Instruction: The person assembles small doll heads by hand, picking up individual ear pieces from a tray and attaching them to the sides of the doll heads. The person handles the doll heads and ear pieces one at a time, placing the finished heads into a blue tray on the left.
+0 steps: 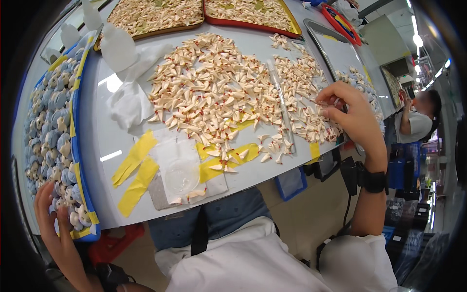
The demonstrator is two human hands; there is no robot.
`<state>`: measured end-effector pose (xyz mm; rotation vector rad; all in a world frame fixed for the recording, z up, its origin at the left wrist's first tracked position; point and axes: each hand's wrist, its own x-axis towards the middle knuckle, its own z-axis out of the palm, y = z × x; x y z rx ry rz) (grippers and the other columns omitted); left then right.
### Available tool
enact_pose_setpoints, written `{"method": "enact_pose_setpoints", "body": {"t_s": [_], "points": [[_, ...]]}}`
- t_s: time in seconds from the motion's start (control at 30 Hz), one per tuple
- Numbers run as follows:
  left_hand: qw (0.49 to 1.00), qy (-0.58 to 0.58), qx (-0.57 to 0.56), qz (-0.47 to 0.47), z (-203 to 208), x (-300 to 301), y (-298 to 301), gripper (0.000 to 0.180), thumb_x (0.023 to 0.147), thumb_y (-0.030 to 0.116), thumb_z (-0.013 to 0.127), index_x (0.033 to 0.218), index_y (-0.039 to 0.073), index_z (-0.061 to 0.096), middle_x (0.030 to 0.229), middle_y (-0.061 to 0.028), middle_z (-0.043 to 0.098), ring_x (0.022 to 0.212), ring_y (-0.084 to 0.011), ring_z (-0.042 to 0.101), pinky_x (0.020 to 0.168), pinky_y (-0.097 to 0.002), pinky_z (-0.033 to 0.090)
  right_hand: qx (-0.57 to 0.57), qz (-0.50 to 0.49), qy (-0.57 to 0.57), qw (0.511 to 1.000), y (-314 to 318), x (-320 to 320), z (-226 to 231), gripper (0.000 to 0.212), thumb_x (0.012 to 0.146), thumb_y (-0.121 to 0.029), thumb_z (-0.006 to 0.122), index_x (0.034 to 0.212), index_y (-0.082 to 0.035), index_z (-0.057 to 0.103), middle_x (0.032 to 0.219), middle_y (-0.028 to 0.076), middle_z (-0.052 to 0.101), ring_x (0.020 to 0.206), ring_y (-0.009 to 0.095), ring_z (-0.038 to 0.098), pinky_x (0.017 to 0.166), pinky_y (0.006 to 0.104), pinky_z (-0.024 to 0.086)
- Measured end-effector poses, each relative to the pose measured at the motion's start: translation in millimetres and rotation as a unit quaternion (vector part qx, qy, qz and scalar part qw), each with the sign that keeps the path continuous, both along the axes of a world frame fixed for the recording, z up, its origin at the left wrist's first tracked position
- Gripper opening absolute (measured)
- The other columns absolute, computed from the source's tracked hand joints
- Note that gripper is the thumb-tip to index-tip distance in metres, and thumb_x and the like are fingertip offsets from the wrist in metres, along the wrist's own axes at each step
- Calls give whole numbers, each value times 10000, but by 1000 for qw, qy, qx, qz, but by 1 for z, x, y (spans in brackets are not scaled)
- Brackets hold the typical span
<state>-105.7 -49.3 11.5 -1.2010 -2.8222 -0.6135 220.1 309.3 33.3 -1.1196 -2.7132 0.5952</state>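
Though glossy under ceiling lights [417,40], table [104,192] full of pale pieces [209,87], both grips [52,228] [359,114] unclear.

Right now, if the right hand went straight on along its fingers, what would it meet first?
The right hand would likely meet the cream, red-tipped pieces on the near side of the clear bar; height is unclear, so it may already be touching some.
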Motion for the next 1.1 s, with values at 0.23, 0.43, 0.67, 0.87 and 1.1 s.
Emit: {"method": "enact_pose_setpoints", "body": {"t_s": [0.23, 0.43, 0.67, 0.87, 1.1], "points": [[989, -45, 136, 20, -15, -7, -13, 280, 880, 81, 475, 1146, -4, 496, 1208, -101, 468, 1121, -180, 435, 953, -302, 328, 20, -3, -20, 1000, -1, -8, -4, 140, 646, -63, 629, 759, -10, 565, 716, 52, 565, 614, 153, 506, 556, 264, 393], [970, -111, 212, 37, -20, -3, -18, 270, 874, 69, 489, 1128, -23, 500, 1183, -99, 481, 1101, -169, 442, 951, -292, 329, 31, 38, 17, 999, -1, -10, -9, 146, 661, -99, 633, 709, -7, 531, 683, 53, 541, 584, 148, 488, 548, 261, 382], [949, -249, 189, 41, -10, 6, -16, 268, 865, 52, 481, 1128, 0, 505, 1199, -74, 448, 990, -143, 462, 882, -256, 351, 36, 20, 71, 997, -7, -15, -9, 130, 667, -82, 619, 749, -5, 554, 699, 51, 545, 621, 151, 511, 560, 258, 389], [985, -98, 141, -8, -12, 6, -27, 260, 853, 30, 471, 1109, -1, 510, 1263, -111, 419, 1137, -193, 427, 944, -305, 326, 47, 65, 38, 996, -6, -23, -9, 122, 660, -48, 609, 768, -2, 575, 710, 67, 553, 626, 171, 519, 576, 269, 404], [987, -29, 157, -13, -15, 11, -29, 230, 906, 138, 444, 1077, 10, 529, 1262, -127, 432, 1172, -222, 419, 967, -345, 335, 52, 33, 5, 998, -7, -24, -7, 91, 696, -42, 587, 772, 7, 575, 719, 83, 555, 634, 187, 523, 594, 278, 413]]}}
